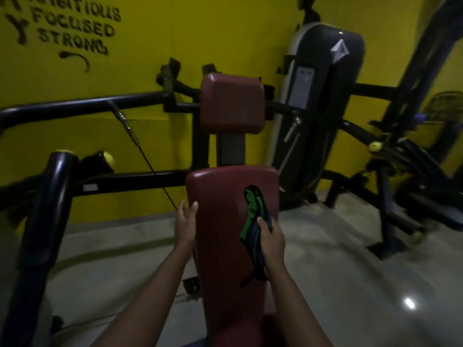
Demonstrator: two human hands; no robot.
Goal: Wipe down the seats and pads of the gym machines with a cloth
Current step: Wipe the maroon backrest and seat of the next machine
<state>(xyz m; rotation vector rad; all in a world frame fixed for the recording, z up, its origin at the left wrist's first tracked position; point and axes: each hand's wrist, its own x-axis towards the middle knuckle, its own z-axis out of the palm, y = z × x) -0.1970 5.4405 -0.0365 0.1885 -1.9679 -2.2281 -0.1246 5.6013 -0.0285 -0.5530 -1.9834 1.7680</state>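
Now the person's left hand [186, 221] lies along the left edge of the long maroon pad [220, 209] at the middle of the view, its grip spread, the fingers straight and pointing up the pad with their tips touching the rim. The right hand [271, 242] is on the right side of the same pad, its grip pinching a dark blue and green cloth [255, 214]: the thumb lies across the fabric and the other fingers curl behind it. The cloth lies on the pad's right half; one end reaches up the pad past the thumb, the other hangs down beside the wrist. The pad is glossy and runs from the bottom of the view up toward a smaller maroon upper pad [231, 103], which sits above it on a dark post, apart from it. A black tubular frame [75, 106] stretches out to the left, and a thin cable [147, 159] slants down from it toward the left hand. Behind stands a yellow wall [175, 33] with black lettering [75, 31] that reads FOCUSED and STRONG. Just right of the upper pad rises a dark weight stack cover [318, 108], and farther right stands another black machine [413, 159]. The grey floor [338, 259] shows a bright spot of reflected light.
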